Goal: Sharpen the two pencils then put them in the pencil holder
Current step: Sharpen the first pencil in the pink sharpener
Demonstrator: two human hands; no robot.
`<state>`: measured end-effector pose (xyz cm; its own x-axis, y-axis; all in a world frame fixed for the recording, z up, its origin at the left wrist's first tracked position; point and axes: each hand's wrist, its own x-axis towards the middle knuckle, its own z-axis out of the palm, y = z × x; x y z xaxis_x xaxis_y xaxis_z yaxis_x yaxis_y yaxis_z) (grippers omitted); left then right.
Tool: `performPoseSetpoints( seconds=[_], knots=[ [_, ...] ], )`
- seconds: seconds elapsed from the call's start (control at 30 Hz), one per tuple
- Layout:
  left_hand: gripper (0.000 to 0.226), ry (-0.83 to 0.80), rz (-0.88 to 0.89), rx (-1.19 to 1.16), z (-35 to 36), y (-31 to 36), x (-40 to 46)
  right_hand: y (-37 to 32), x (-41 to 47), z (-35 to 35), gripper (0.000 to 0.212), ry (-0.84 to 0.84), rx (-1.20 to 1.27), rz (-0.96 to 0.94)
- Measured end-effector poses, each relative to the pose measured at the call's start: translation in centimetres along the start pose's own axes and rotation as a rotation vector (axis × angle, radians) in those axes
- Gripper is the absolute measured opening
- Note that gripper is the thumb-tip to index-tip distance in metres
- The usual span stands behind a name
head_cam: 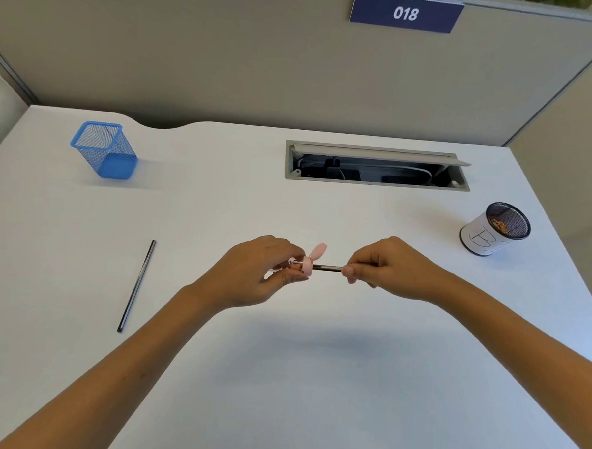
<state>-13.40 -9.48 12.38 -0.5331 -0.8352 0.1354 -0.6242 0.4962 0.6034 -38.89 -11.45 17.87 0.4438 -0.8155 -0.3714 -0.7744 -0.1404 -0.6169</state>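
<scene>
My left hand grips a small pink sharpener with a rabbit-ear shape on top. My right hand pinches a dark pencil whose tip is inside the sharpener; only a short length shows between the hands. Both hands hover above the middle of the white desk. A second dark pencil lies flat on the desk to the left. A blue mesh pencil holder stands at the back left, with nothing visible inside.
A round black mesh cup wrapped in white paper stands at the right, with shavings inside. An open cable tray is set into the desk at the back. Grey partition walls enclose the desk.
</scene>
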Motion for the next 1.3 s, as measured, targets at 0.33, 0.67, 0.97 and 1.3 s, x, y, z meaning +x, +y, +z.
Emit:
performPoseSetpoints(
  seconds=[0.33, 0.67, 0.97, 1.3],
  knots=[
    [0.017, 0.055, -0.085, -0.124, -0.7, -1.3, -1.1, 0.4, -0.7, -2.4, 0.034, -0.125, 0.147, 0.104],
    [0.021, 0.093, -0.237, -0.549, -0.5, 0.6, -0.7, 0.9, -0.6, -1.4, 0.023, -0.047, 0.271, 0.054],
    [0.027, 0.205, -0.378, -0.843, 1.9, 1.3, -0.7, -0.2, 0.9, 5.1, 0.01, 0.152, 0.901, 0.06],
    [0.025, 0.335, -0.539, -0.998, 4.6, 2.2, -1.9, -1.0, 2.2, 8.3, 0.019, 0.232, 1.031, 0.148]
  ],
)
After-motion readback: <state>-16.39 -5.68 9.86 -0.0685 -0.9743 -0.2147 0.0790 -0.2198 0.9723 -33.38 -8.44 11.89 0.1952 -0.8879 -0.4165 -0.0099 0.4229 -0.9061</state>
